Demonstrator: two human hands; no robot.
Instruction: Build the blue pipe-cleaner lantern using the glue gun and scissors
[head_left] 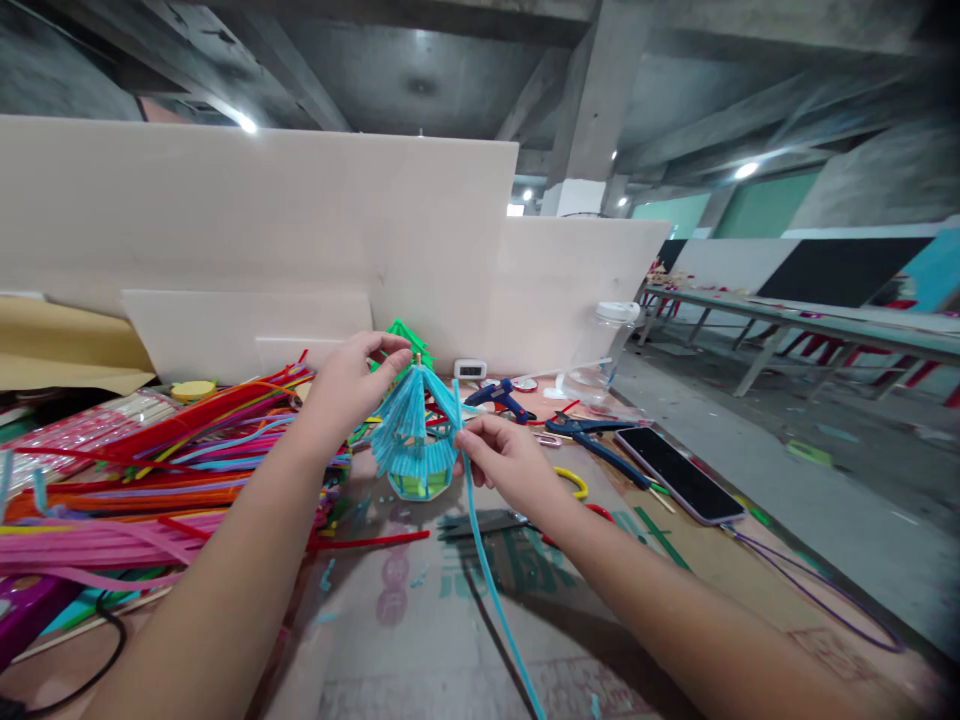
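On the bench, left hand pinches the largely blue-wrapped model at its peak; right hand grips one pipe cleaner trailing loose.

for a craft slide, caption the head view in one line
Left hand holds the top of a small blue pipe-cleaner pavilion; right hand pinches a long blue pipe cleaner beside it.

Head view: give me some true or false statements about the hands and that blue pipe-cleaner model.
The left hand pinches the top of the blue pipe-cleaner model. True.
The right hand holds a red strand. False: it holds a light blue pipe cleaner.
A phone lies right of the hands. True.
The pipe-cleaner pile lies right of the model. False: it lies on the left.
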